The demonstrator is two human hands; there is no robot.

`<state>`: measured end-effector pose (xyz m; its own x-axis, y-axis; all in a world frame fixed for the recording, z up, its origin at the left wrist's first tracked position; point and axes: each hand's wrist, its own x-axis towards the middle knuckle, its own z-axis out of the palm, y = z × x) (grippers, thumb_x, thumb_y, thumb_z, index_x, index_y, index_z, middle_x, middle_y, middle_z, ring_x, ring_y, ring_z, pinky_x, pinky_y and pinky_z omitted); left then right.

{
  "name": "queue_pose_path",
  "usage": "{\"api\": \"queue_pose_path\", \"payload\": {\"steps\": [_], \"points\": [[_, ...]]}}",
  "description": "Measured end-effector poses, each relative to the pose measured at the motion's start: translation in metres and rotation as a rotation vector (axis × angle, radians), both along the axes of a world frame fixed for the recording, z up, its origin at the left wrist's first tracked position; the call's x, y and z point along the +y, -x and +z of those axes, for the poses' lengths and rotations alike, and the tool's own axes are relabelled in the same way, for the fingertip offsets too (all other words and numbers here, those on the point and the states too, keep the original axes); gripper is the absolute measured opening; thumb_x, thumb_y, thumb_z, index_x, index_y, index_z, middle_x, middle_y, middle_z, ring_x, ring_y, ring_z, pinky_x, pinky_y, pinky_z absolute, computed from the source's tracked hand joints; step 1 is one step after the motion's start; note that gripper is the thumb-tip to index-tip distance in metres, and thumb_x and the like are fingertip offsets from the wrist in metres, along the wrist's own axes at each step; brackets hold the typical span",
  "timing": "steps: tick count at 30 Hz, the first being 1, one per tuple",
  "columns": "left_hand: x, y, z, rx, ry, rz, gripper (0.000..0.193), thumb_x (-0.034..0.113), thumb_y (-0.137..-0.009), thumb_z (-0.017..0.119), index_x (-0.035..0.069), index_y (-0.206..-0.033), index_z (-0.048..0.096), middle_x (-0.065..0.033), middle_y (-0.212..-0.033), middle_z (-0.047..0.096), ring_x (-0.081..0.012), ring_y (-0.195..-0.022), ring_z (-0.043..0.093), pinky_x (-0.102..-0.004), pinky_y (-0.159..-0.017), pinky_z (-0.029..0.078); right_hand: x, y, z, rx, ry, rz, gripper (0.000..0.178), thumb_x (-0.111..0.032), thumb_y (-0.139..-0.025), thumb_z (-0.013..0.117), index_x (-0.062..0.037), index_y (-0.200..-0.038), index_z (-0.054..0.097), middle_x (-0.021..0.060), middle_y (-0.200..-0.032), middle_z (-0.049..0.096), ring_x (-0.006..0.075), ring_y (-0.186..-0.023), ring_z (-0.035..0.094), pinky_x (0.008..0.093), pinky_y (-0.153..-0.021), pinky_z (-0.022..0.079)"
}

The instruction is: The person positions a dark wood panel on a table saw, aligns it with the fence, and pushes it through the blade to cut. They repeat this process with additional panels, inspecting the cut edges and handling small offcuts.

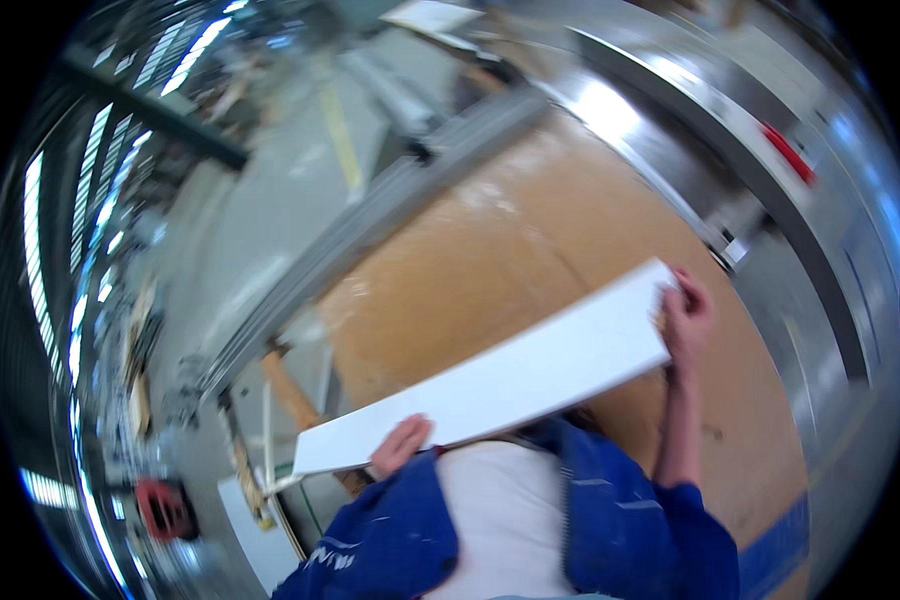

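Board point(530, 375): slanted before body point(505, 520) | right hand point(688, 315): clamped on right end | left hand point(403, 443): clamped over near edge toward left end, thumb hidden | wide-spaced grip, likely for balancing length | beneath: table point(490, 265), contact unclear | beyond: rail point(370, 220) along table's left side

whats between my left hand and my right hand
The head view shows the long white board running from your left hand to your right hand, with nothing visible lying on its face between them.
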<state>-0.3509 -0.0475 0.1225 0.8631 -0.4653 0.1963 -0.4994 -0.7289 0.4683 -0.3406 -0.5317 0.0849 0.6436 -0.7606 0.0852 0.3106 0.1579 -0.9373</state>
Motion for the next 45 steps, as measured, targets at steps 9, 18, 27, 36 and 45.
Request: {"api": "queue_pose_path", "payload": {"steps": [9, 18, 27, 36, 45], "points": [[-0.041, -0.01, 0.019, -0.119, -0.032, -0.073, 0.037, 0.027, -0.09, 0.066, 0.01, -0.123, 0.073, -0.0116, -0.121, 0.072, -0.0316, -0.111, 0.07, -0.04, -0.1, 0.055, -0.018, -0.003, -0.034, 0.16, -0.023, -0.104, 0.011, -0.001, -0.095, 0.065, 0.0046, -0.104, 0.068, 0.0182, -0.117, 0.071, 0.0275, -0.134, 0.053, 0.0401, -0.111, 0.042], [-0.044, -0.018, 0.013, -0.114, -0.05, -0.141, 0.038, 0.025, -0.09, 0.067, 0.014, -0.126, 0.071, -0.0078, -0.123, 0.072, -0.0271, -0.111, 0.07, -0.038, -0.099, 0.056, -0.018, 0.0, -0.035, 0.316, -0.021, -0.197, 0.009, -0.002, -0.09, 0.074, 0.0036, -0.095, 0.069, 0.02, -0.116, 0.069, 0.0248, -0.123, 0.061, 0.036, -0.102, 0.048], [-0.04, -0.022, 0.009, -0.103, -0.102, -0.187, 0.039, 0.015, -0.09, 0.062, 0.01, -0.128, 0.07, -0.0094, -0.125, 0.071, -0.026, -0.116, 0.068, -0.037, -0.101, 0.055, -0.037, 0.012, -0.032, 0.432, 0.123, 0.016, 0.016, -0.002, -0.089, 0.07, 0.0085, -0.101, 0.069, 0.0137, -0.1, 0.071, 0.019, -0.099, 0.067, 0.0331, -0.09, 0.053], [-0.038, -0.021, -0.002, -0.191, -0.137, -0.213, 0.038, 0.018, -0.09, 0.062, 0.017, -0.127, 0.071, -0.0026, -0.126, 0.071, -0.0192, -0.113, 0.069, -0.033, -0.097, 0.057, -0.06, 0.008, 0.014, 0.755, 0.211, 0.42, 0.031, -0.006, -0.088, 0.064, 0.016, -0.11, 0.068, 0.015, -0.088, 0.072, 0.017, -0.071, 0.07, 0.0303, -0.061, 0.059], [-0.043, -0.017, 0.002, -0.102, -0.108, -0.184, 0.038, 0.02, -0.093, 0.058, 0.016, -0.13, 0.069, -0.0027, -0.13, 0.07, -0.0211, -0.117, 0.067, -0.0329, -0.098, 0.056, -0.067, 0.0, 0.019, 0.826, 0.291, 0.527, 0.03, -0.003, -0.085, 0.063, 0.0169, -0.106, 0.069, 0.0175, -0.086, 0.072, 0.0214, -0.071, 0.071, 0.0373, -0.061, 0.063]]}}
